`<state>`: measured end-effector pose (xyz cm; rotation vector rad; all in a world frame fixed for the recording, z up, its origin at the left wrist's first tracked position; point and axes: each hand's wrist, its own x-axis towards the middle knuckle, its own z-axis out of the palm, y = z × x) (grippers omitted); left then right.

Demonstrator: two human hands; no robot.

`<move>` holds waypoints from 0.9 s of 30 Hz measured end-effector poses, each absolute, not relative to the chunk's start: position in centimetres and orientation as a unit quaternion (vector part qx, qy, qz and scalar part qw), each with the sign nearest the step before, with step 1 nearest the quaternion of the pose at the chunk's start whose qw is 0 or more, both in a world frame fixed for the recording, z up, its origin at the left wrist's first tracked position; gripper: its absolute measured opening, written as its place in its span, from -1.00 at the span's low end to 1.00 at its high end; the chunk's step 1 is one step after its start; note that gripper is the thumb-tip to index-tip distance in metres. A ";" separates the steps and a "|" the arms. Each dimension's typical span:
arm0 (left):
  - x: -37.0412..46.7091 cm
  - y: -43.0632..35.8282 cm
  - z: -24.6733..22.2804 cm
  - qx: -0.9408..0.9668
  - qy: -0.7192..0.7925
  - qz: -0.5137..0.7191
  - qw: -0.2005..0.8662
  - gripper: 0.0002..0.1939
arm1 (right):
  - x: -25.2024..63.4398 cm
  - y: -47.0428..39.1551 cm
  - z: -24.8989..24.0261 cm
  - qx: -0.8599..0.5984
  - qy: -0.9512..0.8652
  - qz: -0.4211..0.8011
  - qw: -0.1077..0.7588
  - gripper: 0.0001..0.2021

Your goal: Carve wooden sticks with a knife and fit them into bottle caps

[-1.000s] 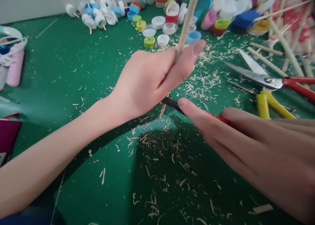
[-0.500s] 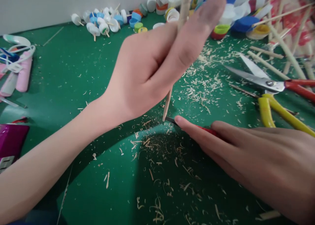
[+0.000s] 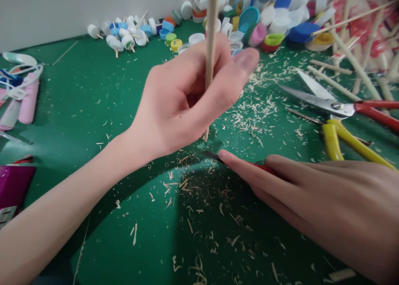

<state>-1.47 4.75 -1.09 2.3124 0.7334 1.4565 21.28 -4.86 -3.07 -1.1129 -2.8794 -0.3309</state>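
My left hand [image 3: 187, 94] is closed around a thin wooden stick [image 3: 212, 23], which stands nearly upright. The stick's narrow lower end pokes out below the hand, just above the green tabletop [image 3: 77, 94]. In my right hand [image 3: 318, 193] is a knife with a red handle [image 3: 263, 167] and a dark, narrow blade [image 3: 212, 155]. My index finger lies along the knife, and the blade tip is a little below the stick's end, apart from it. Pale wood shavings [image 3: 252, 114] lie scattered around both hands.
Red-handled scissors [image 3: 336, 106] and a yellow-handled tool [image 3: 333, 141] lie at the right. Wooden sticks [image 3: 358, 65] and colourful bottle caps [image 3: 249, 19] are heaped at the back. Caps with sticks through them [image 3: 127, 33] sit back left. A purple box [image 3: 14, 185] and pink tools [image 3: 28, 98] lie left.
The stick's lower end has lifted off the blade, and the stick now stands more upright. My left hand has tilted and its thumb has come lower. The right hand has hardly moved.
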 end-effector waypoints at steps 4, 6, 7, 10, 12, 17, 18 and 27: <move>-1.1 4.7 -0.5 0.748 0.280 0.559 0.225 -0.42 | 20.9 -4.7 -2.6 -0.330 -0.941 -0.051 0.050 -0.21; -1.4 4.5 -0.1 0.729 0.302 0.562 0.248 -0.42 | 20.9 -4.6 -2.6 -0.329 -0.942 -0.041 0.058 -0.16; -1.6 4.4 0.1 0.754 0.333 0.503 0.261 -0.49 | 20.9 -4.6 -2.6 -0.330 -0.941 -0.036 0.067 -0.14; -2.3 4.3 0.2 0.791 0.348 0.449 0.226 -0.58 | 20.9 -4.5 -2.9 -0.328 -0.940 -0.037 0.088 -0.08; -2.5 4.5 0.0 0.809 0.330 0.453 0.176 -0.61 | 20.8 -4.5 -3.1 -0.323 -0.942 -0.046 0.085 -0.05; -2.4 4.6 -0.1 0.833 0.317 0.424 0.162 -0.67 | 20.6 -4.6 -3.4 -0.321 -0.941 -0.054 0.088 -0.02; -2.4 4.6 0.0 0.827 0.326 0.423 0.178 -0.66 | 20.6 -4.7 -3.4 -0.320 -0.942 -0.054 0.086 -0.01; -2.0 4.6 0.0 0.782 0.345 0.448 0.262 -0.73 | 20.5 -4.8 -3.3 -0.327 -0.939 -0.064 0.081 -0.05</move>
